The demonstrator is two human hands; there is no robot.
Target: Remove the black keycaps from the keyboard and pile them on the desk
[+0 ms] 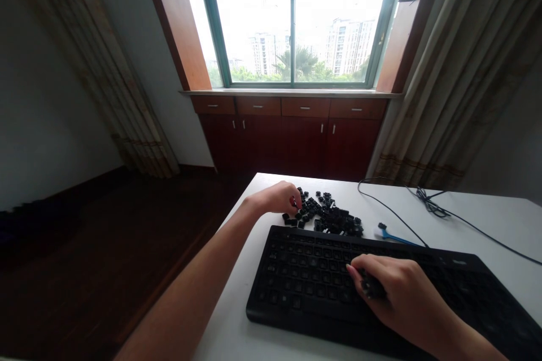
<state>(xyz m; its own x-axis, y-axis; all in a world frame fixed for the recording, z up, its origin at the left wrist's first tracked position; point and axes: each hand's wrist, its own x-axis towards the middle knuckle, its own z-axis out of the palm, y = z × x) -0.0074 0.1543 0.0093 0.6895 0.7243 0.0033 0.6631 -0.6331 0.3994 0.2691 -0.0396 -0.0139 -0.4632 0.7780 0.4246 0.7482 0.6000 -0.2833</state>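
Note:
A black keyboard [305,307] with its keycaps off across much of the surface lies on the white table. Behind it is a loose heap of black keycaps [339,220]. My left hand [279,197] is at the left end of this heap, thumb and fingers pinched on what appears to be a black keycap, mostly hidden by the fingers. Over the middle of the keyboard, my right hand [396,287] is curled around several dark keycaps [372,286], its thumb and forefinger close together near the key sockets.
A blue brush [396,238] lies behind the keyboard, with a single keycap [382,225] by its bristles. A black cable [432,203] runs across the right side of the white table [478,220]. Beyond stand a red-brown cabinet [292,138] and a window.

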